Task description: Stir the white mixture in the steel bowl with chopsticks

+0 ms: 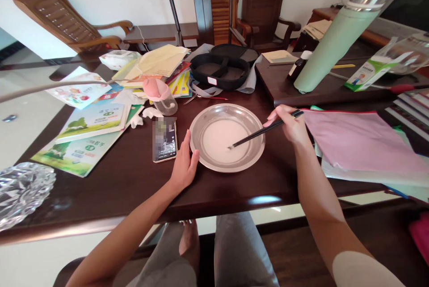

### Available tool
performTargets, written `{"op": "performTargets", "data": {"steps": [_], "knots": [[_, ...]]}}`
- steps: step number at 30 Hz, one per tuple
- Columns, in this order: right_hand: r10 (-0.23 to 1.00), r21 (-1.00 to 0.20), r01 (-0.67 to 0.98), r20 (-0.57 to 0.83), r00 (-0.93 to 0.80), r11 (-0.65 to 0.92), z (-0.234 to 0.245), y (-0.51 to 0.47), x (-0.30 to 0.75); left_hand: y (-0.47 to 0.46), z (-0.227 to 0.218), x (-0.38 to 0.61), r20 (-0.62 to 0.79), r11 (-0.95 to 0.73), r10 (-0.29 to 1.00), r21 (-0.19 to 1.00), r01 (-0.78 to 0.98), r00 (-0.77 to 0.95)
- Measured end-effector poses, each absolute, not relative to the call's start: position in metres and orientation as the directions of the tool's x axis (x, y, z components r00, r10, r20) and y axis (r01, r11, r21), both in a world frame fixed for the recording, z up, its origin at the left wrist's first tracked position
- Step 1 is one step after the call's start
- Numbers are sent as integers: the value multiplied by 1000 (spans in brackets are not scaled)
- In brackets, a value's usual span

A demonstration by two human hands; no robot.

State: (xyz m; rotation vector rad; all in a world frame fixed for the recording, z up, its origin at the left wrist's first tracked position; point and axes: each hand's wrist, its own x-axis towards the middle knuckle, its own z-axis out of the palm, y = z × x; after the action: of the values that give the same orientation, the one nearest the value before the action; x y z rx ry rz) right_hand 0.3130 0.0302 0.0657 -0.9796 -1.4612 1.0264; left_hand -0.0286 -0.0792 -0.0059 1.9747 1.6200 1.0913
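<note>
A round metal plate [251, 126] with a thin white liquid in it sits on the dark wooden table [134, 179]. My right hand [290, 124] is closed around a pair of dark chopsticks [264, 131], whose tips rest in the white liquid. My left hand [184, 162] lies flat on the table with fingers stretched out, its thumb side touching the plate's left rim. A phone [164, 139] lies just left of that hand.
Books [90, 121] and papers pile up at the left, with a pink-lidded bottle [161, 95] beside them. A black divided tray [221, 70] sits behind the plate. A green flask [335, 45], a pink folder [355, 139] and crumpled foil [20, 188] are nearby.
</note>
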Motion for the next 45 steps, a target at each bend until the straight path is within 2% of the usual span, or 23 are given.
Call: {"op": "performTargets", "data": {"steps": [3,5,8,11,14,17,20,22,24,26,30,33,35,37,43,45], "knots": [[928,-950,98,264,-263,297,68,27,307,-79,-7,-29,326,-272,945,706,654,41],[914,-928,150,289,-284,340,71,26,304,-79,-7,-29,323,-267,946,712,650,34],[929,-921,146,341,-143,360,71,28,309,-79,-8,-29,315,-250,949,717,651,18],[948,-946,61,316,-47,318,66,31,316,-79,-8,-29,297,-234,955,721,652,14],[948,-959,58,266,-173,279,65,30,312,-79,-7,-30,292,-229,956,730,644,10],[917,-946,110,259,-304,304,70,25,305,-79,-6,-29,276,-212,961,746,631,-4],[920,-923,141,322,-222,357,73,25,306,-79,-4,-28,246,-177,969,769,615,-29],[932,-930,94,344,-111,355,70,28,310,-79,-3,-28,224,-159,974,781,604,-33],[943,-944,33,325,-69,328,67,30,313,-79,-2,-28,208,-150,978,789,596,-28],[948,-955,25,290,-133,295,65,30,312,-79,-2,-27,205,-150,978,792,592,-26],[915,-945,115,259,-309,306,71,25,302,-79,-1,-27,200,-142,979,795,589,-34],[922,-922,149,324,-213,358,74,26,304,-79,0,-27,190,-135,981,798,587,-33],[936,-930,116,340,-92,350,71,29,309,-79,-1,-27,202,-145,979,796,588,-32],[948,-946,65,317,-44,319,66,31,313,-79,-1,-27,217,-156,976,792,591,-34],[918,-948,115,250,-309,297,68,25,303,-78,-1,-28,206,-151,978,797,585,-28],[911,-931,146,281,-301,336,72,24,302,-78,0,-28,201,-149,979,794,589,-23]]}}
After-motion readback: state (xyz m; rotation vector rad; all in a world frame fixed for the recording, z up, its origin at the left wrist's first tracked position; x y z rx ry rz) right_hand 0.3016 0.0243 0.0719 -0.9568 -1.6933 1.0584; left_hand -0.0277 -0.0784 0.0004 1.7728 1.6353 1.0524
